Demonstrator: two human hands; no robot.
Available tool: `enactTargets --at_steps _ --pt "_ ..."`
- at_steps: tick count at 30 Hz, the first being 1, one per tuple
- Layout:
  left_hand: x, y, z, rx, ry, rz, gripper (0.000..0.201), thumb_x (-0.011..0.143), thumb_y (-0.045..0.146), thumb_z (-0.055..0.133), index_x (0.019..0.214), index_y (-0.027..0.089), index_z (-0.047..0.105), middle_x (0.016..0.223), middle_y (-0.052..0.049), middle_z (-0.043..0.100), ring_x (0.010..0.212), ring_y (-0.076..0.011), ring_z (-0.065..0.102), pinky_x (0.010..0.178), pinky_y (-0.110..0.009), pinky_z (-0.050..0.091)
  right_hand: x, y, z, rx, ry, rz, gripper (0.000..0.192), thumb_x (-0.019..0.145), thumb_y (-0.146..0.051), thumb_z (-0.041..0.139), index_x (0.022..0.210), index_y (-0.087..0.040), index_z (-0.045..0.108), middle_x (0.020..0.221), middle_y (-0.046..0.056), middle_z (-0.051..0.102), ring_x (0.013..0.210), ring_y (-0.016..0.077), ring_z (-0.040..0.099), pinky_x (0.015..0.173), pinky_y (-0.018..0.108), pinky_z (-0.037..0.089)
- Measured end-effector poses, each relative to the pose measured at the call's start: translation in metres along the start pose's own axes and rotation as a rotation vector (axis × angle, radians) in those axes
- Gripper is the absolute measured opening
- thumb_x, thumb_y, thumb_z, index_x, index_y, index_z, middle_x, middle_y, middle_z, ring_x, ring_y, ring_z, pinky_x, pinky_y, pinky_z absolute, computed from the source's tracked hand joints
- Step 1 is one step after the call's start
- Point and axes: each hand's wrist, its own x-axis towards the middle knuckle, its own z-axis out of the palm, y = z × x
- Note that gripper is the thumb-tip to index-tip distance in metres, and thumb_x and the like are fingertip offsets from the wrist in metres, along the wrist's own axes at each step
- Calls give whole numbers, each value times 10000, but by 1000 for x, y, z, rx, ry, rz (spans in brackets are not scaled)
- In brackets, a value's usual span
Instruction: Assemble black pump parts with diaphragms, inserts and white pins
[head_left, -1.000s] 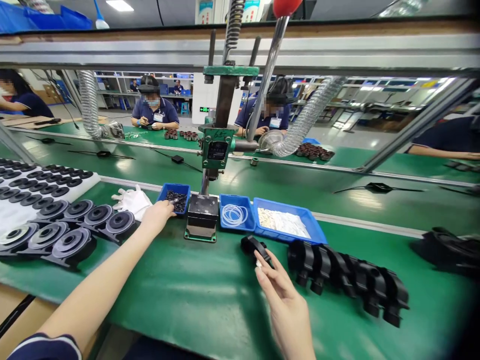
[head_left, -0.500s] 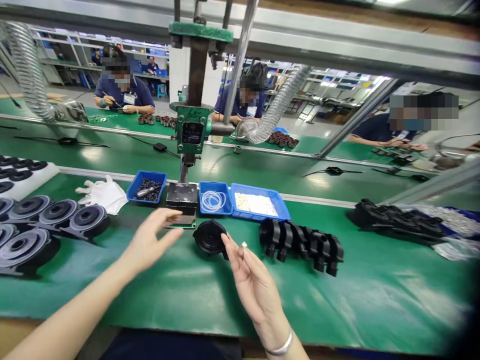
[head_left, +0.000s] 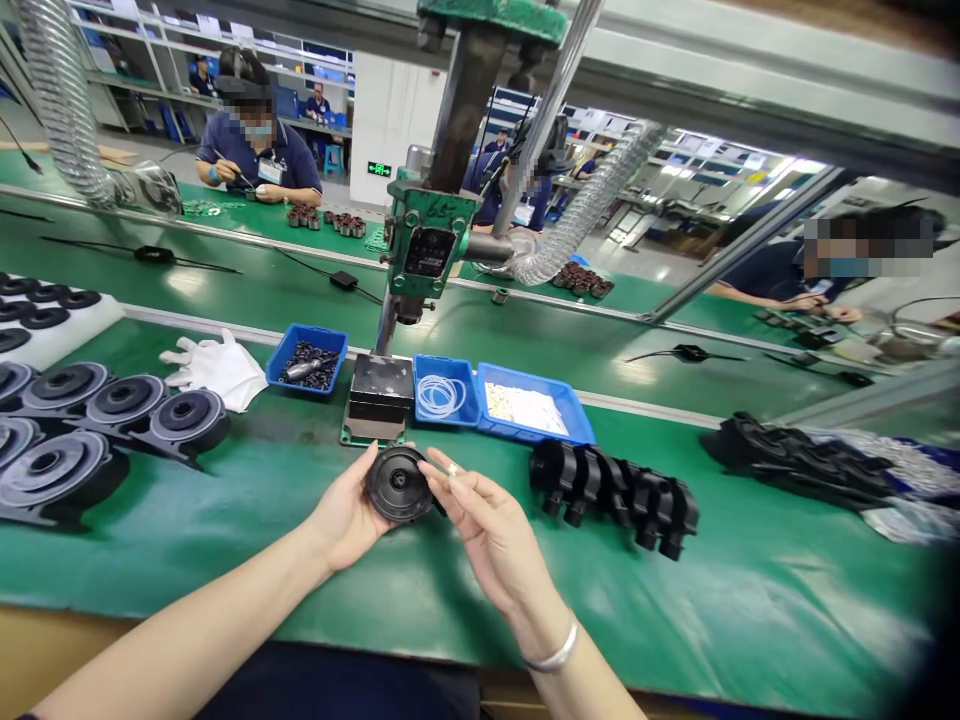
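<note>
My left hand (head_left: pixel 346 515) is wrapped round the left side of a round black plastic housing (head_left: pixel 397 484), its open face with a central hub turned up towards me. Close against the housing's right edge is my right hand (head_left: pixel 484 530), pinching a tiny white plastic piece (head_left: pixel 452 469) between thumb and finger. Whether its other fingers also bear on the housing I cannot tell. Just behind the housing stands the black block base (head_left: pixel 381 385) of a green hand press (head_left: pixel 429 245).
Blue bins hold small black parts (head_left: pixel 319 360), clear tubing rings (head_left: pixel 441 397) and small white pieces (head_left: pixel 525 408). Black housings (head_left: pixel 615 490) stand in a row at right. Round assemblies (head_left: pixel 60 470) and a white glove (head_left: pixel 217 370) lie left. Co-workers sit across the bench.
My left hand has moved down and right and closed on the black housing, which now faces me more squarely. My right hand still pinches the white piece. The view has shifted slightly.
</note>
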Motion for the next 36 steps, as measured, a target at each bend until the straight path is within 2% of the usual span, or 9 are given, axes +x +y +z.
enactTargets --at_steps 2,4,6,8,10,13,22,29,36 --pt "0 1 -3 -33 -13 9 427 1001 439 462 1235 136 651 1194 -137 704 1017 -259 697 866 -443 584 3 2 4 -102 50 -96 179 796 -320 817 767 -165 731 1253 118 689 1204 246 637 1013 326 531" --pt "0 2 -4 -43 -19 12 447 1000 462 446 1258 151 637 1191 -140 705 1000 -270 702 811 -441 590 3 5 7 -208 70 -158 204 824 -350 790 804 -162 713 1022 104 756 894 198 738 798 290 604" --pt "0 4 -5 -36 -3 24 462 991 473 451 1276 155 626 1170 -145 712 1006 -274 699 793 -424 584 1 9 9 -307 27 -131 250 857 -393 749 828 -158 672 724 52 732 572 148 686 569 251 571" --pt "0 4 -5 -28 18 34 475 976 475 476 1295 153 618 1145 -145 719 1038 -275 688 837 -409 564 -2 15 11 -405 -41 -57 291 882 -439 707 842 -159 638 591 7 666 436 121 599 465 227 505" --pt "0 3 -6 -7 41 62 471 959 458 512 1297 149 624 1134 -133 722 1064 -263 673 901 -384 533 -4 23 13 -524 -81 -34 310 903 -464 668 858 -159 632 583 -9 632 442 109 578 464 215 482" --pt "-1 -1 -8 71 43 145 458 938 444 563 1283 154 642 1158 -114 716 1124 -250 634 978 -359 481 -4 34 14 -686 -98 -110 296 949 -454 596 896 -166 638 607 -24 591 472 97 559 492 208 462" --pt "-6 -7 -10 356 -34 328 439 928 433 603 1293 194 646 1313 -102 644 1307 -309 510 1131 -444 358 -1 45 8 -899 -83 -242 246 1001 -377 509 913 -183 631 619 -29 567 484 106 552 507 219 439" --pt "-7 -7 -17 814 -85 586 399 980 432 512 1301 238 649 1437 -93 512 1379 -292 423 1193 -429 302 -5 41 9 -1205 -66 -500 202 1022 -256 476 894 -194 620 687 6 653 576 134 606 565 246 436" --pt "-7 -6 -22 1035 -120 657 401 1007 403 452 1342 260 620 1434 -80 493 1381 -268 401 1204 -399 277 -14 39 9 -1669 -78 -817 218 1022 -128 403 999 -152 619 740 55 639 658 196 585 610 327 428"
